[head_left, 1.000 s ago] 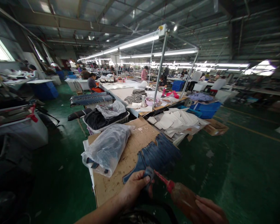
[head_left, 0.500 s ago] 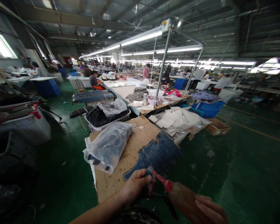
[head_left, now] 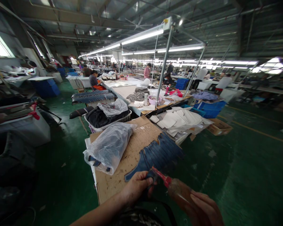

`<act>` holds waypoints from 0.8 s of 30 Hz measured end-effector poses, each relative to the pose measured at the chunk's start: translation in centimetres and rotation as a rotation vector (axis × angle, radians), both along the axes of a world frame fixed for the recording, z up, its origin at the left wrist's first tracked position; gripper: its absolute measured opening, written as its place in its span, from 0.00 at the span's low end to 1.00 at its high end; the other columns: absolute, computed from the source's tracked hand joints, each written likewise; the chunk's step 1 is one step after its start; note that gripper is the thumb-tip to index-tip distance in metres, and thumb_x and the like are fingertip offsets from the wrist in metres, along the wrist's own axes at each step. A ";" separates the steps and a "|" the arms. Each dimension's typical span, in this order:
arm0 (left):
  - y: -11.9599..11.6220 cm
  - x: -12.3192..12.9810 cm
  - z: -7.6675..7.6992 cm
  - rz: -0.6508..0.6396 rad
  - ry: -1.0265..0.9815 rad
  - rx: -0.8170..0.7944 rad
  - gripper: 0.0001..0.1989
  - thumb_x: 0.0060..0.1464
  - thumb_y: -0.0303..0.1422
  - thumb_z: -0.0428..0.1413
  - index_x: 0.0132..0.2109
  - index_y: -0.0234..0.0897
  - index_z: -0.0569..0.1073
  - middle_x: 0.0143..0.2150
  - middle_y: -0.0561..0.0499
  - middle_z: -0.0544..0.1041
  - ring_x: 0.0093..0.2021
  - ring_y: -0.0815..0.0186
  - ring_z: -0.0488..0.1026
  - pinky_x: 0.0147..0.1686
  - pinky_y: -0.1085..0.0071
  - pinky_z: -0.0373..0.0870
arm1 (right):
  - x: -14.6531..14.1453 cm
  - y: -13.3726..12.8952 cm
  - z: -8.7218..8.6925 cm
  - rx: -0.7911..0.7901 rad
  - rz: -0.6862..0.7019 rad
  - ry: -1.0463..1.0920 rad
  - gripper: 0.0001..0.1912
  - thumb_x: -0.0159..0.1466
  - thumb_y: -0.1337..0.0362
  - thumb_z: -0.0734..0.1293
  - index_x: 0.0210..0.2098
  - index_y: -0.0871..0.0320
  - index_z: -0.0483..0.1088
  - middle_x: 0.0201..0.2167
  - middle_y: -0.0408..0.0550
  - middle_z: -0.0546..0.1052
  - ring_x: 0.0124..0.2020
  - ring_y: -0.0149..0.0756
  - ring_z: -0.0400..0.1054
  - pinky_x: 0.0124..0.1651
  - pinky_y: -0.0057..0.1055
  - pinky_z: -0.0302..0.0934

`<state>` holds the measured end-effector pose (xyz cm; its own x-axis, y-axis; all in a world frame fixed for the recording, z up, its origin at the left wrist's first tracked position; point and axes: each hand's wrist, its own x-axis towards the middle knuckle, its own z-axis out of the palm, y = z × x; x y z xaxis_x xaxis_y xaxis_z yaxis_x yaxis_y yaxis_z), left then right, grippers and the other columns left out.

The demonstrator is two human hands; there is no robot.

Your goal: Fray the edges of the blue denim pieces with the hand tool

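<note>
Between thumb and fingers, my left hand (head_left: 139,185) pinches a small dark blue piece (head_left: 152,175), probably leather or fabric. My right hand (head_left: 206,205) is wrapped round a brownish squeeze bottle (head_left: 180,191) with a red nozzle. The nozzle's tip meets the upper edge of the held piece. Just beyond my hands, a row of overlapping blue cut pieces (head_left: 159,153) lies on a cardboard-covered table (head_left: 113,185). The far part of the held piece is hidden by my fingers.
A clear plastic bag (head_left: 110,144) lies on the table's left side. Behind it stands a basket (head_left: 106,124) with dark cloth. White cut sheets (head_left: 181,119) are heaped beyond the table. Other people sit and stand farther off. A metal post (head_left: 165,59) rises from the long worktable.
My right hand has moved left and slightly up with the bottle, bringing the red nozzle further over the held piece. My left hand stays nearly in place.
</note>
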<state>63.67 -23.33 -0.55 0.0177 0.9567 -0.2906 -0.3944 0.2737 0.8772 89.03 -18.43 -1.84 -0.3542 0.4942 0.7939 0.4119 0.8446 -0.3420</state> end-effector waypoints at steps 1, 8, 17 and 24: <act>0.0 0.0 -0.1 -0.001 0.002 -0.001 0.24 0.43 0.52 0.65 0.31 0.34 0.72 0.18 0.56 0.70 0.17 0.73 0.61 0.21 0.74 0.53 | 0.0 0.0 0.0 0.012 -0.003 0.013 0.13 0.65 0.68 0.68 0.49 0.57 0.69 0.44 0.53 0.73 0.44 0.41 0.72 0.43 0.38 0.74; 0.2 -0.3 -0.6 -0.034 0.013 0.091 0.25 0.46 0.54 0.64 0.32 0.34 0.72 0.19 0.55 0.69 0.18 0.73 0.60 0.21 0.75 0.53 | 0.2 -0.4 -0.2 -0.067 0.007 0.003 0.13 0.65 0.68 0.68 0.49 0.56 0.70 0.46 0.51 0.73 0.47 0.39 0.71 0.47 0.34 0.73; -0.6 -2.7 2.0 -0.129 1.005 0.702 0.15 0.69 0.35 0.45 0.44 0.36 0.74 0.35 0.47 0.78 0.33 0.65 0.72 0.37 0.70 0.65 | 4.0 0.8 -0.2 -0.413 -0.069 0.132 0.11 0.65 0.56 0.67 0.45 0.50 0.74 0.45 0.50 0.78 0.43 0.42 0.77 0.41 0.31 0.76; 0.0 -4.5 2.3 -0.049 1.500 1.110 0.16 0.67 0.26 0.41 0.54 0.32 0.70 0.34 0.45 0.77 0.33 0.62 0.72 0.43 0.62 0.66 | 2.8 0.2 0.9 -0.505 0.042 0.178 0.11 0.63 0.56 0.70 0.43 0.51 0.77 0.42 0.49 0.80 0.40 0.41 0.79 0.39 0.29 0.76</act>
